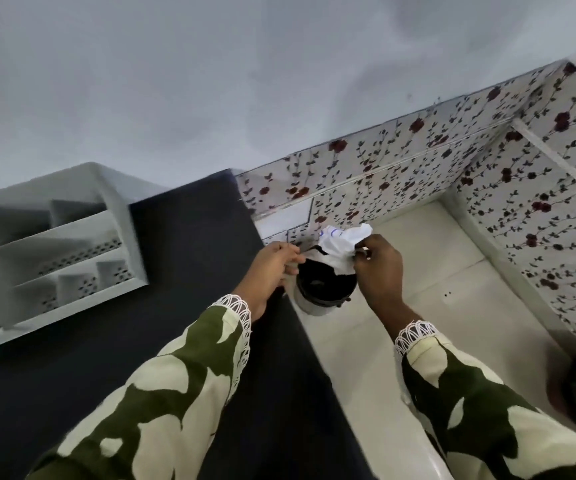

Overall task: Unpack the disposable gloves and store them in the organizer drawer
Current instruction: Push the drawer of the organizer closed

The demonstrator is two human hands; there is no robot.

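White crumpled packaging [340, 244], with faint blue print on it, is pinched in the fingertips of the right hand [378, 268] and held just above the open mouth of a small bin [324, 289] that stands on the pale tiled floor [428, 271] against a wall of flower-patterned tiles [400, 161]. The bin is white outside and black inside. At its left rim, the left hand [272, 271] has its fingers curled at the edge of the black liner, though whether they actually grip it cannot be told. Both forearms wear green-and-cream patterned sleeves with lace cuffs. To the left, a white perforated organizer [64, 251] with several compartments sits on a dark counter [189, 258], well apart from both hands.
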